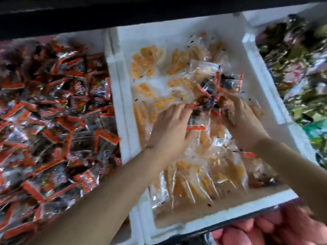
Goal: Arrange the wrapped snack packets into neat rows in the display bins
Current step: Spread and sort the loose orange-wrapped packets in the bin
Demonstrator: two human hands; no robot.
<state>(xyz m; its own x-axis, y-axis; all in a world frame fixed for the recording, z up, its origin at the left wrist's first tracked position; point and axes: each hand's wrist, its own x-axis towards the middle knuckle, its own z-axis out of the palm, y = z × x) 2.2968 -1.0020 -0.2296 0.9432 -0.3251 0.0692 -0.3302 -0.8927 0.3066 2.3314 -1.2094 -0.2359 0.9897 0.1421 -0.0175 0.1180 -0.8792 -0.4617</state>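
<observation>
Three white foam bins are recorded side by side beneath a dark ledge [159,13]. The middle bin [123,106] is noted to hold clear packets of yellow strips [177,68], which lie loose and overlapping and are not set in rows. A small cluster of red-edged dark packets [212,92] is found on top of them, right of the bin's centre.

Both forearms are extended into the middle bin. The left hand [169,128] is laid flat against the near-left side of the cluster, its fingers fairly straight and spread; one red-edged packet is seen just beside its thumb. The right hand [242,119] is placed at the cluster's right side, its fingertips sunk among the packets. Whether a packet is pinched there cannot be told, since the frame is blurred.

The left bin [99,38] is filled with a jumbled heap of red-and-silver packets [53,112]. The right bin [253,18] is filled with green and dark packets [292,59], heavily blurred. Pink blurred shapes [265,227] are noted below the middle bin's near rim and cannot be identified.
</observation>
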